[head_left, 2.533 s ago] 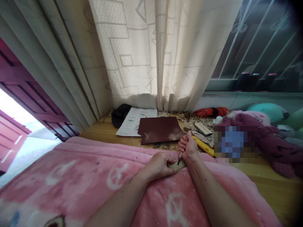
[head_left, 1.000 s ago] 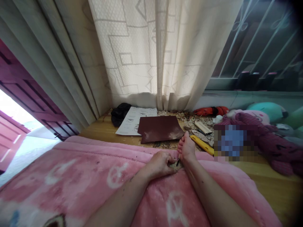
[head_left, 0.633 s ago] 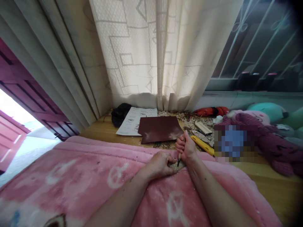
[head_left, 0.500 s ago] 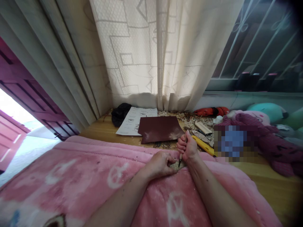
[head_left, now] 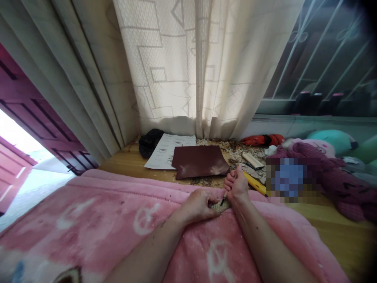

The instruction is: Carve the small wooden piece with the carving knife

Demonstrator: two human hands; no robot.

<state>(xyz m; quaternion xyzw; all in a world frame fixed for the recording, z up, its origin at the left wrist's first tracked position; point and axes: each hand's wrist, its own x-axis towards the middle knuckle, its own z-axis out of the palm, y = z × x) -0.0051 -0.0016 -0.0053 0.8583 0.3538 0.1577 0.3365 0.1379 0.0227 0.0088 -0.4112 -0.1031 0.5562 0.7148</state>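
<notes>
On the pink blanket (head_left: 118, 220), my left hand (head_left: 200, 204) pinches the left edge of a small pale, greenish textured piece (head_left: 219, 206). My right hand (head_left: 238, 184) is closed in a fist around a slim tool (head_left: 224, 197) with a dark tip, which points down onto that piece. Most of the tool's handle is hidden inside the fist. Just beyond my hands lies a dark brown sheet (head_left: 200, 161), partly over a white printed paper (head_left: 167, 151).
Wood shavings (head_left: 235, 147) cover the back of the wooden surface (head_left: 126, 163). A yellow tool (head_left: 256, 184) and a pale block (head_left: 252, 160) lie right of my hands. Farther right are a red item (head_left: 262, 139) and plush toys (head_left: 330, 169). Behind hang curtains (head_left: 167, 59).
My right hand has shifted slightly to the right and down with the slim tool. My left hand and the textured piece have barely moved.
</notes>
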